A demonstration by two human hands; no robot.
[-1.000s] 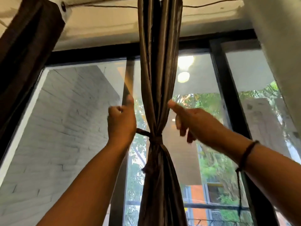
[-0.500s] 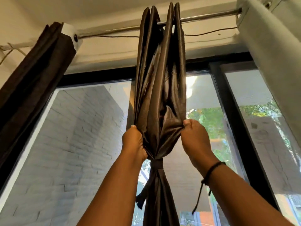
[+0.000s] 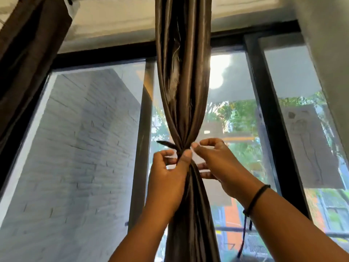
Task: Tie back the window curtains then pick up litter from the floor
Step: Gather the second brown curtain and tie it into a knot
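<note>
I'm looking up at the curtain (image 3: pixel 182 76), which hangs at centre frame in front of the window (image 3: pixel 234 118) and is gathered into a narrow waist by a dark tie (image 3: pixel 171 145); one tail of that tie sticks out toward 9 o'clock. My left hand (image 3: pixel 168 178) sits just below the waist, at 7 o'clock from it, with thumb and forefinger curled in and pinching at the knot, I judge to hold the gather tight so it cannot slip. My right hand (image 3: pixel 217 163) is at 4 o'clock from the knot, its thumb tip touching the fabric at the waist and the fingers curled loosely above; whether they actually clamp the tie or merely steady the cloth I cannot tell, since the curtain hides the far side. A dark wristband (image 3: pixel 255 199) circles my right wrist. A second, darker curtain (image 3: pixel 30 50) hangs at 10 o'clock, bunched against the frame. The knot looks nearly set; the floor and any litter are out of view, so that half of the job is untouched.
</note>
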